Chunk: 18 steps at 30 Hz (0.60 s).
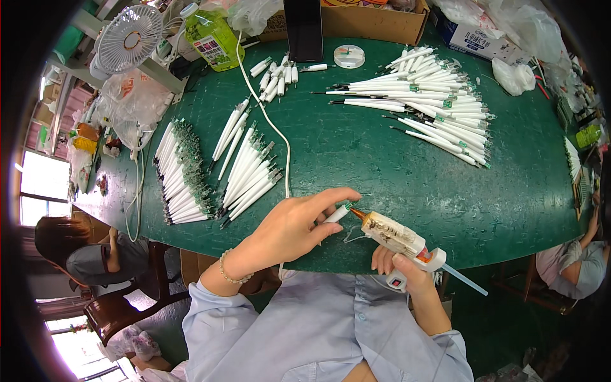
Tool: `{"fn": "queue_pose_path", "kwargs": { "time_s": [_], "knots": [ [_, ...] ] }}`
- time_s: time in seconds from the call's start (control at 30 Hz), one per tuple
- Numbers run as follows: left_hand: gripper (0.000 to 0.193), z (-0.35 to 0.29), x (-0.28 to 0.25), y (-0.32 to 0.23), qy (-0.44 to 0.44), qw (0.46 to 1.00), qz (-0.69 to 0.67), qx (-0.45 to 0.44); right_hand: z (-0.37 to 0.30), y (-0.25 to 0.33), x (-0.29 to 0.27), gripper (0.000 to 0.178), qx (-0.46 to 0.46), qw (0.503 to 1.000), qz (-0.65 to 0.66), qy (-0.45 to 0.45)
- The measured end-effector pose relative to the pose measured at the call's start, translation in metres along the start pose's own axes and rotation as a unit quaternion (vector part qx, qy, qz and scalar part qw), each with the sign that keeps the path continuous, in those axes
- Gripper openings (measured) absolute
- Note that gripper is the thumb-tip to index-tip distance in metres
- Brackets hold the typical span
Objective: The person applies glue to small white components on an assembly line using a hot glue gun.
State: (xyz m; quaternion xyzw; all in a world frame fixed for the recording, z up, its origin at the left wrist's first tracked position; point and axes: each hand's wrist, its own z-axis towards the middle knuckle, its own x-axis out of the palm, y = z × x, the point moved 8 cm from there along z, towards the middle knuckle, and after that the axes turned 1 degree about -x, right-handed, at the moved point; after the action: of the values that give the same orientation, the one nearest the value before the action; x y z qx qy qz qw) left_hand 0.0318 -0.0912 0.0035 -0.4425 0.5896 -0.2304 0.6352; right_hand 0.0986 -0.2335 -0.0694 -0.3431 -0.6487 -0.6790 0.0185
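Note:
Near the table's front edge my left hand (297, 228) is closed, pinching a short white tube (336, 215) between thumb and fingers. A bit of green shows at the tube's upper right end. My right hand (410, 272) is wrapped round the handle of a white hot glue gun (396, 234), its body stained brown. The gun's brown nozzle (358, 212) points left, right at the green end of the tube; whether they touch I cannot tell. A translucent glue stick (464, 280) juts from the gun's back. Thin glue strands hang below the nozzle.
Several bundles of slim white tubes lie on the green table (356, 149): a left row (181, 175), a middle pile (251, 175) and a right fan (439, 105). Shorter white tubes (277, 79) lie behind. A white cord (278, 130) crosses the table. Two people sit nearby.

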Motion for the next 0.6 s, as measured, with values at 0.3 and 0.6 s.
{"fn": "queue_pose_path", "kwargs": {
  "time_s": [0.3,0.6],
  "knots": [
    [0.046,-0.0004,-0.0006,-0.0035,-0.003,1.0,0.005,0.004,-0.0027,-0.004,-0.0013,0.023,-0.001,0.998,0.044,0.044],
    [0.046,-0.0006,-0.0007,-0.0025,-0.004,1.0,0.008,0.011,-0.0025,-0.0068,-0.002,0.027,0.005,0.998,0.047,0.047]
  ]
}}
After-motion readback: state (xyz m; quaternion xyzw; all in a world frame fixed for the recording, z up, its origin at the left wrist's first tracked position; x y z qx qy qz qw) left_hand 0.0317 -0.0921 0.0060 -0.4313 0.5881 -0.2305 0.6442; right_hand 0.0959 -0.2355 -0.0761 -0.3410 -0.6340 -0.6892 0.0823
